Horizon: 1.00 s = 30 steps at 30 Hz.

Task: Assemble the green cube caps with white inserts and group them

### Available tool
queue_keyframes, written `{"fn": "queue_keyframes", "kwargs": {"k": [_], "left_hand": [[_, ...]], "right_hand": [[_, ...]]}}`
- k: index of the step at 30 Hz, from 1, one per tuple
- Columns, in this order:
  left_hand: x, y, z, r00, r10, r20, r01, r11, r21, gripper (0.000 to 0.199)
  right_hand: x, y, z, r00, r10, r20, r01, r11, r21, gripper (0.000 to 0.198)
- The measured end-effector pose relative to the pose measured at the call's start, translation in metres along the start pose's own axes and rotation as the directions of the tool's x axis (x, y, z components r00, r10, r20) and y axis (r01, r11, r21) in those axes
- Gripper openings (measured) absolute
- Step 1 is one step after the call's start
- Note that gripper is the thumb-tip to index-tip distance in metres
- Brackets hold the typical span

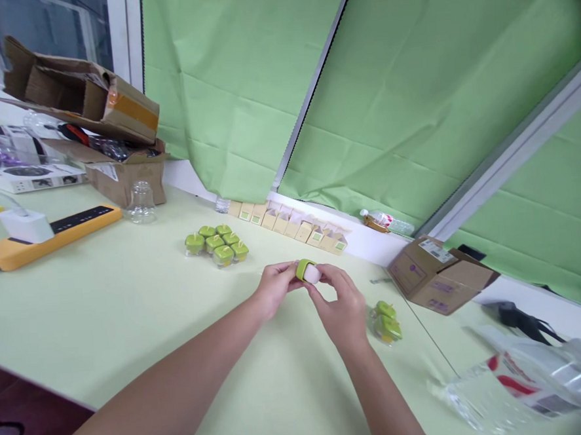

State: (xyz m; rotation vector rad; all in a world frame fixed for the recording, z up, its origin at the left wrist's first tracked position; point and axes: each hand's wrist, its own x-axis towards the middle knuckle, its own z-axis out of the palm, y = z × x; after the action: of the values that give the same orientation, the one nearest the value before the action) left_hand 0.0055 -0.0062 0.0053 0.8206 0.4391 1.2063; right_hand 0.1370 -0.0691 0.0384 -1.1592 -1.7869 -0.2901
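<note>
Both hands meet over the middle of the table around a small container with a green lid (302, 268) and a pale, whitish part (312, 274) facing me. My left hand (276, 287) pinches the green lid side from the left. On the other side, the fingertips of my right hand (342, 299) close on the pale part. Whether lid and pale part are joined or apart, I cannot tell. Beyond my left hand stands a cluster of small clear cups with green lids (222, 246). To the right of my right hand sit a few similar green-lidded cups (388, 324).
Small house-shaped boxes (291, 224) line the back wall. On the left are an orange power strip (86, 220), a clear jar (141, 203) and open cardboard boxes (131, 112). A carton (439, 277) and a clear plastic package (517, 387) occupy the right.
</note>
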Motion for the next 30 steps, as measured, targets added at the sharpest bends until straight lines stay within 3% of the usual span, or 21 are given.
{"fn": "queue_keyframes", "kwargs": {"k": [19,25,30], "left_hand": [[-0.002,0.002,0.000,1.000,-0.008,-0.009,0.008,1.000,0.000,0.033],[0.002,0.001,-0.005,1.000,-0.019,0.020,0.019,1.000,-0.003,0.031],[0.003,-0.003,-0.007,0.998,-0.052,0.033,0.054,0.997,-0.051,0.031]], "right_hand": [[-0.001,-0.002,0.000,0.999,0.006,0.054,-0.007,1.000,0.004,0.025],[-0.014,0.006,0.016,0.997,-0.019,-0.068,0.012,0.995,-0.100,0.035],[-0.019,0.003,0.023,0.995,-0.068,-0.079,0.061,0.994,-0.092,0.043]]}}
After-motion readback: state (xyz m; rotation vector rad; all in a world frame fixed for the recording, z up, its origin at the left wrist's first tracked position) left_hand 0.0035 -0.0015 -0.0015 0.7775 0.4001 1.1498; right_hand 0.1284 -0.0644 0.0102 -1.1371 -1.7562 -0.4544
